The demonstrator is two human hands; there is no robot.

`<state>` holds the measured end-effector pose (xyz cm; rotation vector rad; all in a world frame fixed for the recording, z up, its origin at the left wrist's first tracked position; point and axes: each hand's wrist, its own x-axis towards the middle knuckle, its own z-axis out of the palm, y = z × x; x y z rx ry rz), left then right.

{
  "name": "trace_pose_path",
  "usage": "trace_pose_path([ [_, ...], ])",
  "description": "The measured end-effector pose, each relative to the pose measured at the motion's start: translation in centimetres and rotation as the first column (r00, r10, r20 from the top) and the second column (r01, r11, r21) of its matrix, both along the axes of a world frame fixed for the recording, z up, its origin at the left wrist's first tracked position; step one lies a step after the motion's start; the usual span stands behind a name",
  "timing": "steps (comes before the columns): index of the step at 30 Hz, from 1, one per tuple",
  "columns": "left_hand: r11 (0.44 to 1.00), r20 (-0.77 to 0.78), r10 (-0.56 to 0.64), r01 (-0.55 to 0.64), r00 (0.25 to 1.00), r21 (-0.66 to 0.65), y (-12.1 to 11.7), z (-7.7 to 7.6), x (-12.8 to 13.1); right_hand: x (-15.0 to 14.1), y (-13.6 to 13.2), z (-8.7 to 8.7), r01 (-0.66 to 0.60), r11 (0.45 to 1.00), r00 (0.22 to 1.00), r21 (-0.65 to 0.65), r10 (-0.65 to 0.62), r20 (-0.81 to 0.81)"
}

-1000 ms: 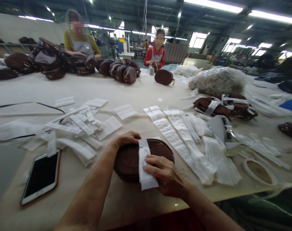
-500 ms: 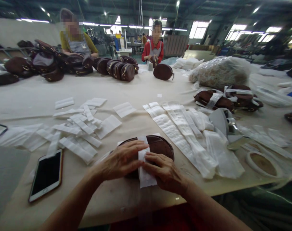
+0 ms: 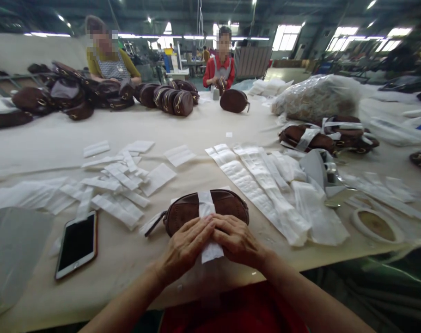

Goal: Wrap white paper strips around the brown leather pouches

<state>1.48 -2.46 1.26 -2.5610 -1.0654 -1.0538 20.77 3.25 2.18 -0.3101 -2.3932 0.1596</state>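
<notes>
A dark brown zippered pouch lies on the table in front of me, its pull tab out to the left. Around its middle runs a white padded strip, whose loose end hangs toward me below my fingers. My left hand lies over the strip with fingers stretched out and close together. From the other side my right hand rests flat on the same strip, its fingertips meeting those of the left. Both palms cover the pouch's near side.
Cut white strips are scattered left, near a phone. Longer white strips lie right, beside a tape dispenser and a tape roll. Wrapped pouches sit beyond. Two co-workers stand across the table behind brown bags.
My left hand has slid down and toward me, uncovering the pouch's left side and the strip's top. My right hand has shifted slightly nearer, and the fingertips now meet.
</notes>
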Motion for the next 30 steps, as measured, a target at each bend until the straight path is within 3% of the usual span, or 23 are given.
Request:
trace_pose_path([
  [9, 1.000, -0.190, -0.018, 0.020, 0.982, 0.013, -0.3, 0.2, -0.6, 1.4, 0.3, 1.5, -0.063, 0.998, 0.963, -0.009, 0.063, 0.263],
  [14, 0.990, -0.226, 0.037, -0.004, 0.973, 0.144, 0.0, -1.5, -0.2, 1.1, 0.3, -2.3, -0.014, 0.982, 0.992, 0.190, -0.011, 0.128],
  [18, 0.981, -0.253, 0.031, 0.019, 0.967, 0.193, 0.1, -2.2, -0.1, 0.8, 0.0, -4.4, 0.075, 0.973, 0.993, 0.218, -0.094, 0.078],
  [25, 0.987, -0.282, -0.012, 0.057, 0.959, 0.151, 0.6, -2.0, -1.5, 0.9, 0.2, -3.8, 0.089, 0.966, 0.950, 0.241, -0.155, 0.271],
  [30, 0.984, -0.246, -0.024, 0.066, 0.969, 0.167, 0.6, -2.7, -2.1, 0.5, 0.3, -3.1, 0.105, 0.987, 0.934, 0.122, -0.140, 0.329],
])
